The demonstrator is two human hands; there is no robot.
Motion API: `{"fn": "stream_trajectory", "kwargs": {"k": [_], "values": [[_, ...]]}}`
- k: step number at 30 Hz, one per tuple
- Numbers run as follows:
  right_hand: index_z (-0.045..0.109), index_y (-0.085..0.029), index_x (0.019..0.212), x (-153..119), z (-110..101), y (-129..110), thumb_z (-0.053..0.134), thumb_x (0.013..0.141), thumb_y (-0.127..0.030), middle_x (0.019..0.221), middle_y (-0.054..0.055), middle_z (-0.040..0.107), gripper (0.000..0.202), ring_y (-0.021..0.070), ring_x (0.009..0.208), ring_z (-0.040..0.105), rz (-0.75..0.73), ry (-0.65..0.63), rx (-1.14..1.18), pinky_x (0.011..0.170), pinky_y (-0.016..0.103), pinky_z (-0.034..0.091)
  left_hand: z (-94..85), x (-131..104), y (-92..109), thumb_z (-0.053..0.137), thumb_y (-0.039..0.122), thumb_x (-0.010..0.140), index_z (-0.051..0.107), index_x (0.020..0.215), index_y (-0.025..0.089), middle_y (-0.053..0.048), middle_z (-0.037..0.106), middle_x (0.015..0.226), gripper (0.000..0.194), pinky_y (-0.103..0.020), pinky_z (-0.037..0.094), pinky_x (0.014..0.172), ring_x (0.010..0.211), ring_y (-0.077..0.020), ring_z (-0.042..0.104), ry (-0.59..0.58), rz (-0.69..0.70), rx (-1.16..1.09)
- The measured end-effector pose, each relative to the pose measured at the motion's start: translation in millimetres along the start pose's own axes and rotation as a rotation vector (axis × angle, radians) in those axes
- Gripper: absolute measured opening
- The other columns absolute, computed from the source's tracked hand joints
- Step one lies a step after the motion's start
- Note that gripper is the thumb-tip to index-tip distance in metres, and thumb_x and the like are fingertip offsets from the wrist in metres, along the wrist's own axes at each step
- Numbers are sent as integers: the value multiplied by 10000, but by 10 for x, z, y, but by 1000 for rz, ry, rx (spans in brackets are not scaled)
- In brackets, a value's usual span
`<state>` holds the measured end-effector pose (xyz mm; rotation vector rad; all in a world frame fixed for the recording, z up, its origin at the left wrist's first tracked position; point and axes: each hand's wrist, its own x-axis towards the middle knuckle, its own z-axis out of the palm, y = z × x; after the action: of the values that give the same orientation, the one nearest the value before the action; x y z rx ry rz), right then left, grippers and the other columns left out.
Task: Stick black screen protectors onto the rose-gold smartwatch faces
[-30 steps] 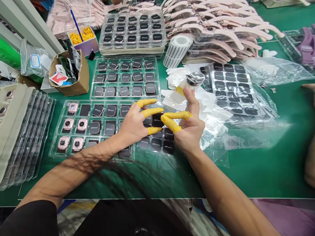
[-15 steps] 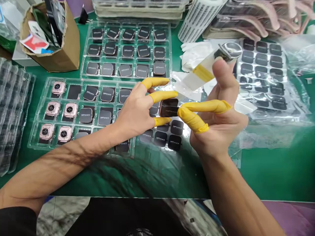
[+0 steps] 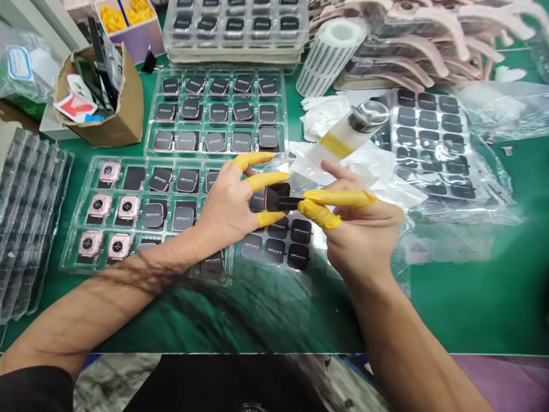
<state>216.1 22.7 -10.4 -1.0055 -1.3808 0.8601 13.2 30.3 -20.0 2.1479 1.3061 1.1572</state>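
My left hand (image 3: 229,200), with yellow finger cots, has its fingers closed around the edges of a smartwatch case (image 3: 278,189) with a dark, glossy face. My right hand (image 3: 364,229), also in yellow finger cots, pinches a thin black piece (image 3: 288,202) between thumb and forefinger. The piece's far end lies over the watch face; I cannot make out what kind it is. Beneath the hands is a sheet of black square stickers (image 3: 274,250) printed "HiFuture". Left of it, a clear tray (image 3: 68,252) holds watch cases, some with pink backs up (image 3: 90,244).
Behind stands a second clear tray (image 3: 150,129) of watches, with stacked trays (image 3: 235,43) farther back. A cardboard box (image 3: 122,109) of tools is at the left. A bottle with a metal top (image 3: 343,137), a label roll (image 3: 328,60), and bagged sticker sheets (image 3: 429,137) lie to the right.
The camera view has shifted, so the table's things sit lower. My right hand has turned flatter, its raised fingers lowered, and the black piece shows longer over the watch. My left hand keeps its grip.
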Motion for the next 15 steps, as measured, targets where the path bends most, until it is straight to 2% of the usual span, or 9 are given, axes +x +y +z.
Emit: {"fn": "stream_trajectory", "kwargs": {"k": [3, 5, 7, 10, 15], "values": [[847, -376, 815, 10, 18, 5, 958, 698, -376, 880, -28, 799, 162, 302, 1210, 704, 207, 34, 74, 1198, 630, 445, -36, 2, 49, 941, 371, 746, 770, 1226, 248, -93, 663, 1395, 523, -501, 556, 1063, 1169, -279, 641, -10, -10, 20], [845, -340, 811, 26, 13, -6, 962, 673, -426, 927, -12, 822, 200, 275, 1050, 751, 356, 10, 162, 1064, 576, 556, -65, 8, 100, 936, 321, 758, 760, 1241, 232, -76, 724, 1267, 522, -470, 565, 1051, 1144, -259, 665, -53, -30, 31], [838, -310, 803, 46, -3, -25, 959, 667, -445, 872, -7, 819, 227, 221, 891, 754, 452, -20, 229, 912, 468, 619, -89, 16, 148, 942, 282, 748, 753, 1262, 248, -42, 766, 1116, 549, -422, 590, 984, 1039, -229, 693, -116, -75, 29], [825, -284, 805, 77, -28, -51, 971, 641, -443, 820, -16, 801, 271, 157, 814, 724, 505, -11, 276, 819, 336, 610, -110, 33, 206, 949, 268, 728, 744, 1298, 254, -19, 778, 1017, 606, -371, 610, 872, 895, -196, 703, -184, -170, -18], [805, -260, 800, 107, -26, -70, 1021, 512, -401, 812, -18, 785, 387, 143, 809, 711, 587, 1, 302, 805, 292, 597, -133, 58, 279, 938, 216, 725, 757, 1281, 229, -11, 763, 967, 585, -320, 593, 849, 798, -151, 683, -202, -272, -38]]}}
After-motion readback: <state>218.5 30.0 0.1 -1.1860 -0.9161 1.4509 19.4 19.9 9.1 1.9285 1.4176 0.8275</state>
